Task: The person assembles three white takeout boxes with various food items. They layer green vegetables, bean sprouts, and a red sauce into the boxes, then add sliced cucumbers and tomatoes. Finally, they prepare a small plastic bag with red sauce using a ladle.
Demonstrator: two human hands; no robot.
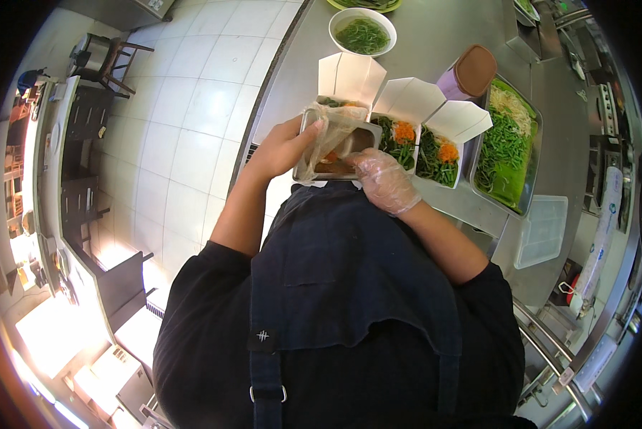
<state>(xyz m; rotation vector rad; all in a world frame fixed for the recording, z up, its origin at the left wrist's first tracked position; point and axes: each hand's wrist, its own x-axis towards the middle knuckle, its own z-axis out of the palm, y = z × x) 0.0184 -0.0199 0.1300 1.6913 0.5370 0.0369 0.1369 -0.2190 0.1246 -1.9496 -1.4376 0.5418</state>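
My bare left hand [286,149] grips the left side of a small steel container [367,136], its thumb over the rim. Clear plastic wrap [328,132] hangs loosely across that side. Some orange food [331,156] shows at the bottom. In a clear plastic glove, my right hand [386,182] reaches over the near right rim with its fingers closed inside; what they hold is hidden. Just beyond stand three open white takeout boxes. The middle box [398,136] and right box [439,159] hold dark greens topped with orange shreds; the container partly covers the left box [351,80].
A steel tray [534,154] of chopped greens and pale sprouts lies right of the boxes. A brown-lidded tub [476,70] stands beside it. Farther back is a white bowl [333,30] of green shreds. A translucent lid [542,232] lies at the near right of the steel counter [435,32].
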